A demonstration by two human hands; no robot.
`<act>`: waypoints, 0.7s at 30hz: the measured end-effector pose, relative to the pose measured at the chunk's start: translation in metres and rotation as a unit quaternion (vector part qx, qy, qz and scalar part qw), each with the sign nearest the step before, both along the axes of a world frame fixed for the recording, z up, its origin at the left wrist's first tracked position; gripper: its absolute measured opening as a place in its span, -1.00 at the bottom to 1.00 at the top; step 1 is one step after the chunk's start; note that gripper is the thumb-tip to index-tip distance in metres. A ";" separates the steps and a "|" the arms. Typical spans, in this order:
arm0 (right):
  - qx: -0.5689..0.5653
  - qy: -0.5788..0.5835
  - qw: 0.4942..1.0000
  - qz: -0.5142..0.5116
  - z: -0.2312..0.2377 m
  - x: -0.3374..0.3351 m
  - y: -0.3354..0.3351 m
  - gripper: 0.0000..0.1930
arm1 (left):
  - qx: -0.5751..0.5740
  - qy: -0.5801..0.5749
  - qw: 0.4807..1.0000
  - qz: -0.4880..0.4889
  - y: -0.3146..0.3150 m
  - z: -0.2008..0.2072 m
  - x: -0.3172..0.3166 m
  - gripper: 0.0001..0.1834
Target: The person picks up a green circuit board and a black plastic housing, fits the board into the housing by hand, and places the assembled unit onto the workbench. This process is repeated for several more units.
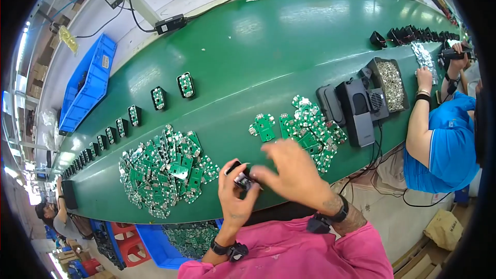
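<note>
My left hand [236,202] is closed around a small black plastic housing [237,170], which is partly covered by its fingers. My right hand [292,169] is just to the right, slightly blurred, with thumb and forefinger apart and the thumb close to the housing; nothing shows between them. Left of my hands lies a large heap of green circuit boards [160,173]. Beyond my right hand spreads a smaller pile of boards [310,134], with a few loose boards [264,126] beside it.
Black housings with boards inside [185,85] stand in a line along the left of the green table [248,67]. Dark devices [356,113] and a tray of small metal parts [390,85] stand right. A person in blue [442,134] works there. A blue bin [170,263] holds boards below the edge.
</note>
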State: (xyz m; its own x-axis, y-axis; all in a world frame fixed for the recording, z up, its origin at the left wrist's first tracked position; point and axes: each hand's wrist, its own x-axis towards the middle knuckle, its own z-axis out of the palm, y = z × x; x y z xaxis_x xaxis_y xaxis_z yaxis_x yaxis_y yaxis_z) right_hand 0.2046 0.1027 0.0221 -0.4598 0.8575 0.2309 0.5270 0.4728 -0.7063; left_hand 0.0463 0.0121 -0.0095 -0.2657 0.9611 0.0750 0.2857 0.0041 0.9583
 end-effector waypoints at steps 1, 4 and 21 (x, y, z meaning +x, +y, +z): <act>0.052 -0.044 0.996 -0.055 -0.002 -0.003 0.008 -0.54 | -0.017 -0.006 1.000 0.013 -0.003 -0.007 -0.009 -0.59; 0.057 -0.143 0.984 -0.084 -0.009 -0.011 0.024 -0.63 | -0.032 -0.063 0.997 0.035 -0.001 -0.014 -0.012 -0.74; -0.390 0.298 0.871 0.016 -0.011 0.011 -0.013 -0.76 | -0.003 0.021 1.000 -0.008 0.008 -0.001 -0.011 -0.89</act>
State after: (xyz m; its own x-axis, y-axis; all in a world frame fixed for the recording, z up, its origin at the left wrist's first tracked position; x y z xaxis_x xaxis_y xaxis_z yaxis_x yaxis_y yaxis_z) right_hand 0.2154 0.0900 0.0116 -0.4837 0.8497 -0.2099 -0.0484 -0.2654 -0.9629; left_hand 0.0349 0.0197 -0.0107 -0.2461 0.9660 0.0795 0.3264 0.0054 0.9452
